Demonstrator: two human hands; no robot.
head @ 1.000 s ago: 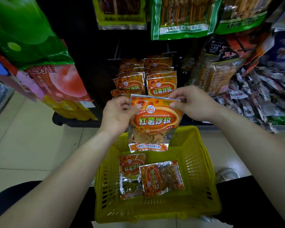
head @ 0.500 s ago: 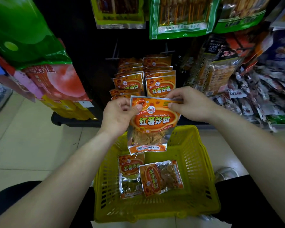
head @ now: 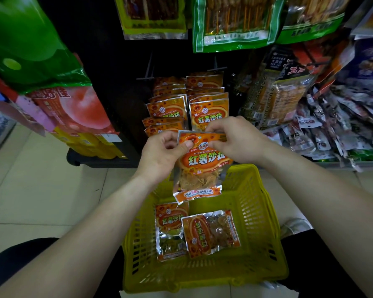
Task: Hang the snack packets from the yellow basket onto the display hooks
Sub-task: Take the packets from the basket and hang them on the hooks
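1. Orange snack packet [head: 202,166] is held upright above the yellow basket [head: 258,211], in front of the display hooks [head: 147,70].
2. Hands: the left hand [head: 159,157] pinches the packet's top left corner between thumb and fingers.
3. The right hand [head: 237,140] pinches the top edge further right, fingers curled.
4. Two spare packets lie flat in the basket, a left one [head: 170,220] partly covered by a right one [head: 211,233].
5. Matching hung packets [head: 209,112] sit in two columns on the hooks, just behind the hands.

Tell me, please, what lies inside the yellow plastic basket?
Two orange foil packets lie on the yellow basket floor, the right packet overlapping the left packet. The held orange packet hides part of the far wall.
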